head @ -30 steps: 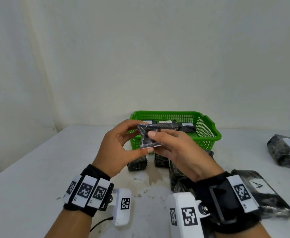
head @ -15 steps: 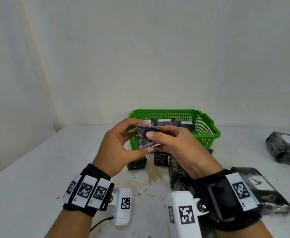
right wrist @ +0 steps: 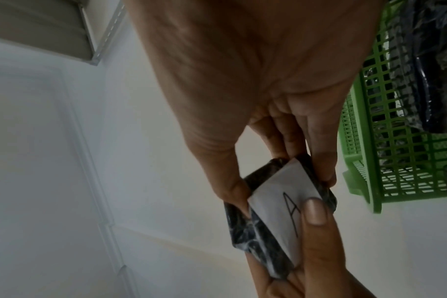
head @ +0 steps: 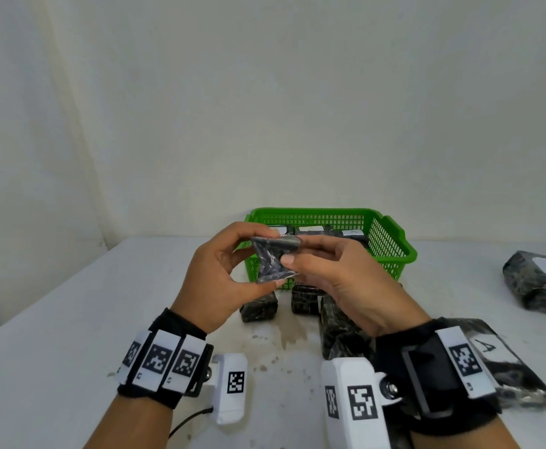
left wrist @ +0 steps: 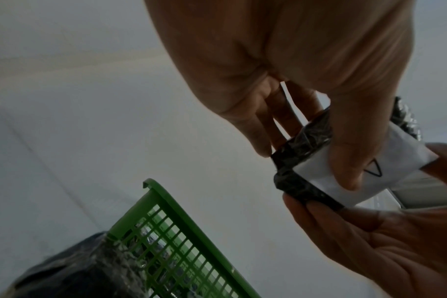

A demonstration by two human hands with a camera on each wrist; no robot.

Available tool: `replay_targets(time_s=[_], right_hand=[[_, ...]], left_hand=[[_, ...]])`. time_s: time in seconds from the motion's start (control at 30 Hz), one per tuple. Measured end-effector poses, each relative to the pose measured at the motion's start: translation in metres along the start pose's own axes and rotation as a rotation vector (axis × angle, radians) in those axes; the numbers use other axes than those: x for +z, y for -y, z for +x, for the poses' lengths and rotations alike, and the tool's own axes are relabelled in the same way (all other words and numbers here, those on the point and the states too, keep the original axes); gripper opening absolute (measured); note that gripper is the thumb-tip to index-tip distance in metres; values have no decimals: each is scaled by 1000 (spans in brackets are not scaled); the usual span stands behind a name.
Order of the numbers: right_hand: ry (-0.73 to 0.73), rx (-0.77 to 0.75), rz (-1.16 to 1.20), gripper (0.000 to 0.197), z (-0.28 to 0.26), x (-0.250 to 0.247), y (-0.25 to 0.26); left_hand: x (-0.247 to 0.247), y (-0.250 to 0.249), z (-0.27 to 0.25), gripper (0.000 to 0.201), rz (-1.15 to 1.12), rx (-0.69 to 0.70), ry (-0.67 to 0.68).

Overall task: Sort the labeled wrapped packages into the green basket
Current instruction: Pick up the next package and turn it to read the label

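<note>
Both hands hold one small black wrapped package [head: 270, 270] in the air just in front of the green basket [head: 391, 241]. My left hand [head: 258, 259] pinches it between thumb and fingers from the left. My right hand [head: 297, 252] pinches its right edge. The white label faces away from the head camera. In the right wrist view the label [right wrist: 281, 201] reads "A", with the left thumb [right wrist: 316, 211] on it. The left wrist view shows the package [left wrist: 301, 139] under the left thumb [left wrist: 347, 177]. Several labeled packages lie in the basket.
Small black packages [head: 258, 307] [head: 304, 299] [head: 336, 322] sit on the white table [head: 71, 319] in front of the basket. A larger package labeled "A" [head: 504, 358] lies by my right wrist. Another labeled package [head: 537, 280] lies at the far right. A wall stands behind the basket.
The hands have turned the small package slightly between the fingers. They stay in nearly the same place in front of the basket.
</note>
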State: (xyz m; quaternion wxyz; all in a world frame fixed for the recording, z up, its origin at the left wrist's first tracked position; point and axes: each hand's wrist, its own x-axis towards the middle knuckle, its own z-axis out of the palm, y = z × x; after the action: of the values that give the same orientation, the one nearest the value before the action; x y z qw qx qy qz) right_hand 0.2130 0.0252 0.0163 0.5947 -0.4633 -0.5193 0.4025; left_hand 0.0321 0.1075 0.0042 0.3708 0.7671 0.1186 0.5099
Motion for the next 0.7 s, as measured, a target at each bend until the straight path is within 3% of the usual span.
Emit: replay_targets(time_s=[0.1,0.27,0.4,0.53,0.6,0.7], right_hand=[[-59,3,-46,27,2,2,-2],[-55,5,-63,55,5,8,-5],[-86,-31,-90,50,3,5,-4],[10,82,-10,76,0,4,3],[35,126,19,75,-2,5,6],[4,119,83,51,-2,4,7]], left_hand=[[3,1,0,53,36,-1,20],[3,1,0,55,53,5,25],[4,2,0,54,48,21,35],[3,1,0,52,30,29,5],[3,0,0,53,45,23,4],[3,0,0,62,79,-3,38]])
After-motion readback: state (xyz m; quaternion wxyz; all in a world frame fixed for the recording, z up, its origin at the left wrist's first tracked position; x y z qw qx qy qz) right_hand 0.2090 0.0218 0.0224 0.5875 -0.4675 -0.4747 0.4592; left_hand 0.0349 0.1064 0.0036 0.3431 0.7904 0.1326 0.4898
